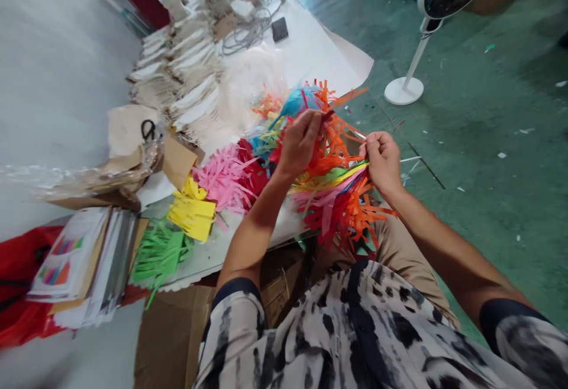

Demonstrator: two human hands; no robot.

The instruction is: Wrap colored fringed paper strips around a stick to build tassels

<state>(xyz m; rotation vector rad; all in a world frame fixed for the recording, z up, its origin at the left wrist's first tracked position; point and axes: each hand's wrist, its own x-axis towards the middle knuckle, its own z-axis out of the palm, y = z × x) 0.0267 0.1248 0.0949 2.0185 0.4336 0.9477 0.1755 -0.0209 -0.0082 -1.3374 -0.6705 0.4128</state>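
My left hand [300,141] is closed in a pinch on a dark red paper strip above the table's right edge. To its right, my right hand [382,161] pinches the gathered end of a multicoloured tissue tassel [335,190], whose strips fan out leftward and down over my lap. Orange fringe [339,134] lies between and behind the hands, beside a blue tissue bundle [302,102]. Left of my left forearm are pink fringe [226,176], yellow fringe [193,210] and green fringe [162,253] on the table.
Stacks of white fringed bundles [177,75] stand at the back left of the table [306,51], near a black box [280,30] and a cable. Printed sheets [73,253] lie at the left. A white fan [403,90] stands on the green floor.
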